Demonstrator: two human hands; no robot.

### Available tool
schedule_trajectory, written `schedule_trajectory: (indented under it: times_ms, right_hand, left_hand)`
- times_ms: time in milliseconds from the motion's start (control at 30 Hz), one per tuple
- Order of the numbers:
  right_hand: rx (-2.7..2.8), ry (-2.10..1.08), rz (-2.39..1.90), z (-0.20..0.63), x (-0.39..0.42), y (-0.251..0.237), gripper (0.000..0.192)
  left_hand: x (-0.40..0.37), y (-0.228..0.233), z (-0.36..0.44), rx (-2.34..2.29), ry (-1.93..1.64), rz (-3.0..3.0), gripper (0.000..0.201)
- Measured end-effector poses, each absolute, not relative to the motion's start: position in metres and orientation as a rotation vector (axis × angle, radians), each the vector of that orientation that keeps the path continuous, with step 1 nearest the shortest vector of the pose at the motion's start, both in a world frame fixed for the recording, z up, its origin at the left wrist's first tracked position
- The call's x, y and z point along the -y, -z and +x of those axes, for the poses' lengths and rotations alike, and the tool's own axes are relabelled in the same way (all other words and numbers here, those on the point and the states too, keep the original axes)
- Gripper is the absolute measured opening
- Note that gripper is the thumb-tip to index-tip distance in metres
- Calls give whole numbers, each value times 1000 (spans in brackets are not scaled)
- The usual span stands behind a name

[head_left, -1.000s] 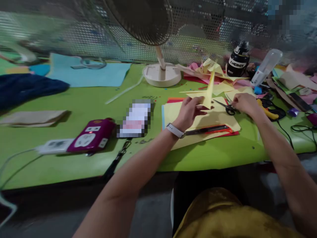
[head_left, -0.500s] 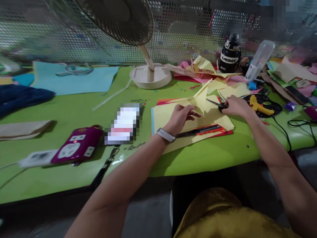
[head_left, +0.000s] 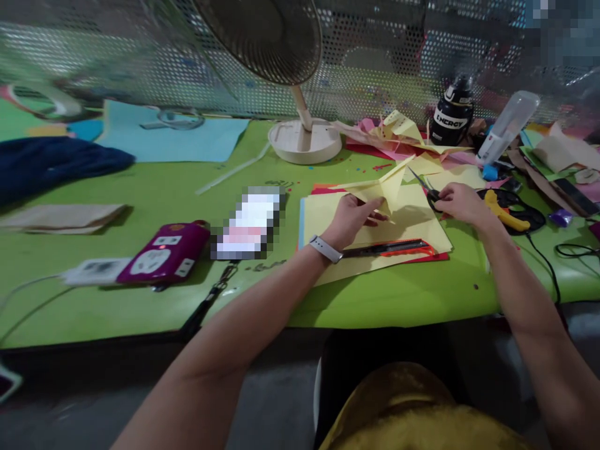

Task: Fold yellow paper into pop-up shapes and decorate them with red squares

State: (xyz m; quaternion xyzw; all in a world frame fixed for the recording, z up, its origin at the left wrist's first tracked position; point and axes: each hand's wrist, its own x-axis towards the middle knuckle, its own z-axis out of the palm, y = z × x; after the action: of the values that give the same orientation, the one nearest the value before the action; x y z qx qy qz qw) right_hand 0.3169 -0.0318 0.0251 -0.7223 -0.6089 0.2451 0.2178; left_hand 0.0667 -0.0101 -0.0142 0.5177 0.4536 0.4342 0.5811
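Observation:
My left hand point(head_left: 355, 220), with a pale watch strap at the wrist, is closed on a folded piece of yellow paper point(head_left: 392, 186). The piece stands up in creased flaps above a stack of yellow sheets point(head_left: 422, 215). My right hand point(head_left: 462, 203) grips dark-handled scissors point(head_left: 425, 185), their blades pointing up and left, just right of the folded piece. On the stack, close below my left hand, lies an orange and black utility knife point(head_left: 398, 247). Some of my left fingertips are hidden behind the paper.
A fan point(head_left: 305, 142) stands behind the stack, with paper scraps point(head_left: 389, 134), a black bottle point(head_left: 452, 115) and a clear bottle point(head_left: 509, 128) farther right. A yellow glue gun point(head_left: 506, 211) lies beside my right hand. Left are a phone point(head_left: 250, 222) and a purple power strip point(head_left: 164, 253).
The scissors have come away from the folded paper to the right, and their blades now point more upward. My left hand keeps its hold. The whole view has shifted left.

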Motion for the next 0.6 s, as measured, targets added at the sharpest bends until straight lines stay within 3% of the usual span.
schedule_trajectory:
  times_ms: [167, 300, 467, 600]
  right_hand:
    - [1176, -1025, -1624, 300, 33, -30, 34]
    - [1005, -1035, -1338, 287, 33, -30, 46]
    - [1271, -1084, -1302, 280, 42, -26, 56]
    - [1571, -1114, -1407, 270, 57, -27, 54]
  left_hand:
    - [8, 12, 65, -1085, -1045, 1216, 35]
    - [9, 10, 65, -1049, -1053, 1171, 24]
    - [9, 11, 65, -1009, -1080, 1166, 23]
    - [2, 16, 65, -1023, -1215, 1114, 25]
